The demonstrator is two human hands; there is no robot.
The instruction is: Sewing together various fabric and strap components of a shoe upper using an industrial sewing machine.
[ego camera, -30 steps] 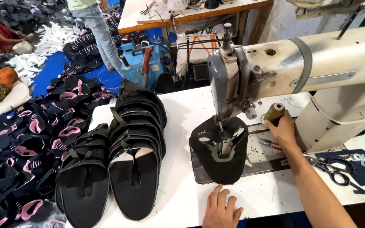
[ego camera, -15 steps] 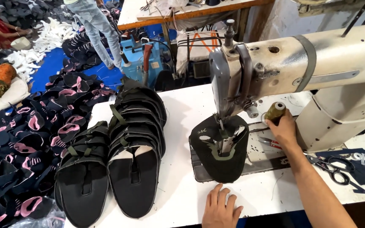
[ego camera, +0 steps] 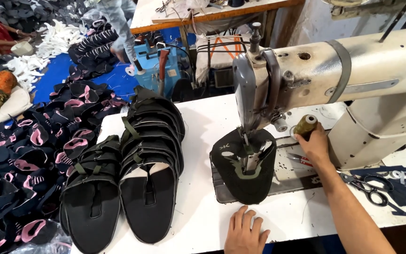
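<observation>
We have the black sandal upper [ego camera: 247, 171] sitting under the presser foot [ego camera: 249, 157] of the cream sewing machine [ego camera: 334, 84], on the white table [ego camera: 203, 136]. Our right hand [ego camera: 315, 145] is up at about two o'clock from the piece, its fingers closed around the olive thread spool [ego camera: 305, 125] beside the machine's column. Our left hand [ego camera: 245, 231] lies flat on the table edge at six o'clock from the piece, fingers spread and holding nothing.

In our judgement the thread is being tended at the spool, and that goes best with the piece left pinned under the foot so it does not shift, the thread drawn evenly without slack loops, and the flat hand kept clear of the needle area.

The piece touches neither hand: its rounded lower edge is near our left fingertips [ego camera: 244, 213] but apart from them, and it lies at about eight o'clock from the right hand, a short way off.

At nine o'clock from the piece stand two overlapping rows of finished black uppers [ego camera: 149, 155]. Scissors [ego camera: 370, 188] lie at three o'clock, past our right forearm
</observation>
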